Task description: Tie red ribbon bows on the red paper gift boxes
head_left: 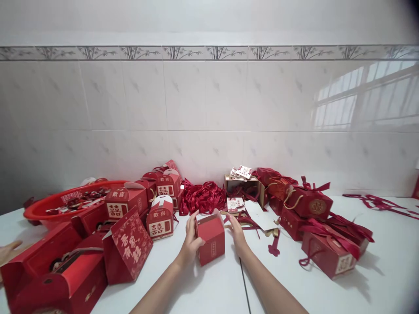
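Note:
A small red gift box [212, 245] with a handle top stands on the table in front of me. My left hand [190, 240] grips its left side, thumb on the near face and the other fingers at the far left edge. Beside the box's right edge is my right hand [236, 233], its fingers stretched towards the top; whether the fingertips touch it I cannot tell. Beyond both hands lies a heap of dark red ribbons [203, 197]. More ribbon and a white sheet [260, 215] lie past my right hand.
Left, several red boxes [127, 246] crowd round a red plastic basket [36, 212] of small wrapped items. Another person's hand [9, 252] shows at the left edge. Ribbon-tied boxes [327, 250] are stacked right. An open carton [244, 187] with cards [242, 172] stands near the tiled wall.

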`<state>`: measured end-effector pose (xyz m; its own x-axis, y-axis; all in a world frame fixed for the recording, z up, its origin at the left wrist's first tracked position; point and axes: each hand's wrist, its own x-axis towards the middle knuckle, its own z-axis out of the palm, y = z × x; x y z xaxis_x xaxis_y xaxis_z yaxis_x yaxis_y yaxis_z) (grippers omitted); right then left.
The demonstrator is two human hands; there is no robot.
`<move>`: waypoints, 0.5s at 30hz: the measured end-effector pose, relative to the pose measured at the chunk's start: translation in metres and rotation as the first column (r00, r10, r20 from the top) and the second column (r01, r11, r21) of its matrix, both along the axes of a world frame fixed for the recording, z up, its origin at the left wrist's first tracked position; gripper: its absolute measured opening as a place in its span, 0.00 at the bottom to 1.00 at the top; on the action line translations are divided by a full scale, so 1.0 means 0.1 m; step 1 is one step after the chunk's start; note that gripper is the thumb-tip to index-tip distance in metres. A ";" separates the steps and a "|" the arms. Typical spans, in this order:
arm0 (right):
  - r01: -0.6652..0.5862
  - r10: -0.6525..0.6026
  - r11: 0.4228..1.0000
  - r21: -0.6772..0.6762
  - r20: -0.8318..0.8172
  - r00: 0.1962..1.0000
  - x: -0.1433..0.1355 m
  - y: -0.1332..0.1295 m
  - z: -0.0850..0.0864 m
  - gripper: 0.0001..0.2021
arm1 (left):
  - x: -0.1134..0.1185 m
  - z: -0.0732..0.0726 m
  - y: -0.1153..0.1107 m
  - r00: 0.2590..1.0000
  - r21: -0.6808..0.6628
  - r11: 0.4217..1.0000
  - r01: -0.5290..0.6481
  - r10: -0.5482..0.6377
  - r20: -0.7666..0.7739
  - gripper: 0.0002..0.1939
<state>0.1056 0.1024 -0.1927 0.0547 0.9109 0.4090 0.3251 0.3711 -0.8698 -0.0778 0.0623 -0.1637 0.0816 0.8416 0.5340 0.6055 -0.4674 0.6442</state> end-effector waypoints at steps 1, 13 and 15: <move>-0.058 0.057 0.998 -0.006 -0.054 0.997 -0.01 -0.01 -0.02 0.32 | -0.01 -0.01 -0.01 1.000 0.017 1.000 -0.021 0.021 -0.005 0.39; -0.229 0.248 0.967 0.109 -0.234 0.940 0.00 -0.29 0.07 0.17 | 0.02 0.09 -0.18 0.990 0.237 0.961 0.142 -0.135 -0.045 0.20; -0.197 0.223 0.971 0.139 -0.206 0.953 0.00 -0.32 0.07 0.16 | 0.02 0.10 -0.21 0.972 0.237 0.942 0.236 -0.224 -0.074 0.22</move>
<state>0.1056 0.0703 -0.1858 -0.0330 0.8586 0.5116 0.0361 0.5126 -0.8579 -0.0758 0.0408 -0.1533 0.2867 0.6422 0.7109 0.4890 -0.7362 0.4679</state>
